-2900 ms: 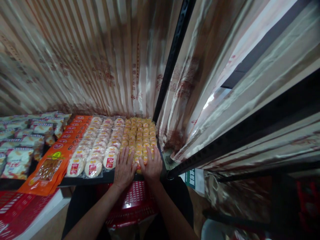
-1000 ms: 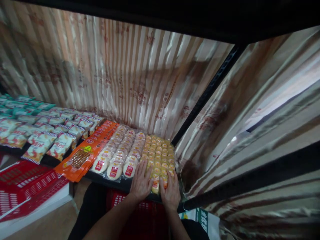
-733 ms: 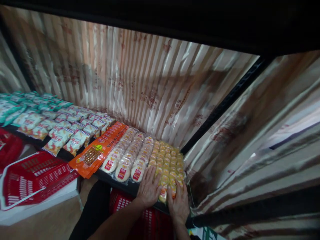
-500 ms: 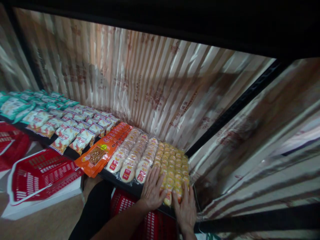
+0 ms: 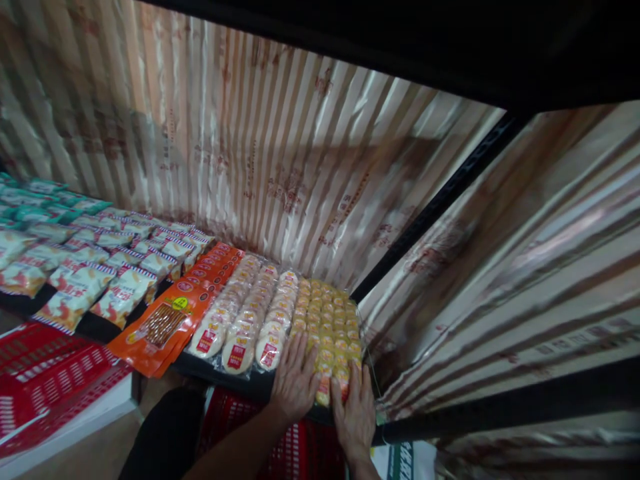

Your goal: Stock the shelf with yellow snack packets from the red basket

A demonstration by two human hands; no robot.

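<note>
Rows of small yellow-wrapped snack packets (image 5: 330, 327) lie at the right end of the black shelf (image 5: 200, 365). My left hand (image 5: 296, 380) rests at their front left, fingers stretched out over the near packets. Along their front right edge lies my right hand (image 5: 355, 407), its fingers extended too. The two hands flank the nearest packets and cover some of them. Just left of my left hand are three rows of round white crackers (image 5: 237, 350) in clear wrappers with red labels. Beside those sits an orange bag (image 5: 173, 320) with stick-shaped snacks pictured on it.
White snack bags (image 5: 125, 293) and teal bags (image 5: 45, 200) fill the shelf's left. Red baskets (image 5: 55, 373) stand below at left, another red basket (image 5: 290, 453) under the shelf. A black post (image 5: 430, 213) and striped sheeting (image 5: 280, 133) rise behind; a dark beam (image 5: 350, 40) crosses overhead.
The view has swung right, so the shelf and snacks appear farther left. Both hands stay at the front of the yellow packets, with little visible shift against them.
</note>
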